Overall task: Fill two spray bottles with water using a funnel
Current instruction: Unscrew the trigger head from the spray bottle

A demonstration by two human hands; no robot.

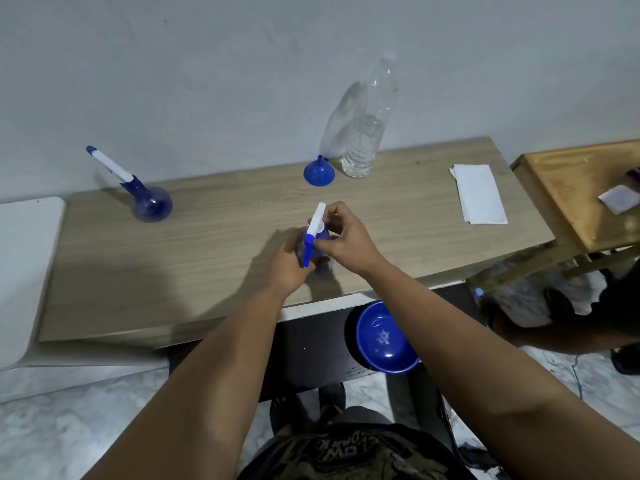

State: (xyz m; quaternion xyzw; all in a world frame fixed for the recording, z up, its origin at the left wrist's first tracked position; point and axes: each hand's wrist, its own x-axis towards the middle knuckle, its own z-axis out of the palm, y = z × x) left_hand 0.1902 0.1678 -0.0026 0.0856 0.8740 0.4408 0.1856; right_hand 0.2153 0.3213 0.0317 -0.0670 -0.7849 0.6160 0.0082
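A blue spray bottle [322, 263] stands near the front middle of the wooden table [214, 244]. My left hand [289, 268] grips its body from the left. My right hand [343, 237] holds its white and blue spray head [314, 228] at the neck. A second blue spray bottle [150, 202] with its white head on stands at the table's far left. A blue funnel [318, 172] rests wide mouth down at the back. Beside it stands a clear water bottle [369, 133], capped and roughly a third full.
A folded white cloth [479, 194] lies at the table's right. A blue bowl [384, 339] sits below the table's front edge. A second wooden table [575, 188] stands to the right, a white surface [20, 265] to the left. The wall is close behind.
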